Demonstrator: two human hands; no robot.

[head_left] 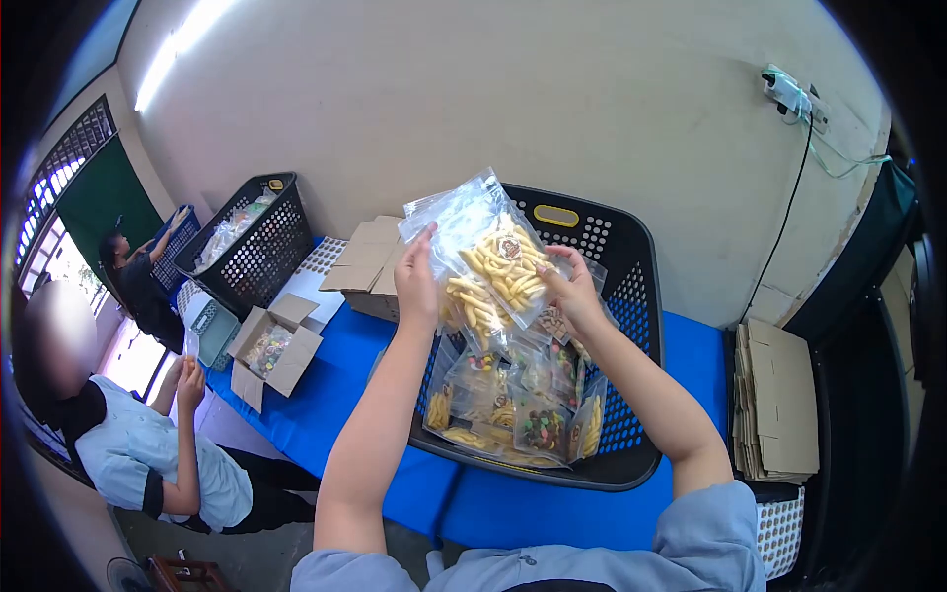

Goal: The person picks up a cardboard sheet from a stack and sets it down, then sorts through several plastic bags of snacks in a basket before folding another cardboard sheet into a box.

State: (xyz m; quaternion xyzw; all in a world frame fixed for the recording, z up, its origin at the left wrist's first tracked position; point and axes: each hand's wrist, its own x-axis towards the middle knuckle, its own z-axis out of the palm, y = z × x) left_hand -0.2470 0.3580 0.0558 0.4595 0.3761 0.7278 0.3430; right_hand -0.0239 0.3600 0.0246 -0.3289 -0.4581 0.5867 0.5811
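Raised over a black basket (pixel 646 296), a few clear bags of yellow stick snacks (pixel 508 261) overlap one another between my hands. My left hand (pixel 418 281) is closed on their left side, fingers upright along the plastic. On the other side, my right hand (pixel 574 296) pinches the right edge of the front bag, thumb on its face. A small round brown label shows on that bag. Below, more filled bags (pixel 503 409) lie in the basket, some with yellow sticks, others with multicoloured pieces.
A blue-covered table (pixel 695 345) bears the basket. Leftward are a closed carton (pixel 365 257), an open carton (pixel 271 350) of small packets and another black basket (pixel 261 247). Flattened cardboard (pixel 779 400) is stacked at right. Two people stand at left, the nearer one (pixel 163 444) beside the table.
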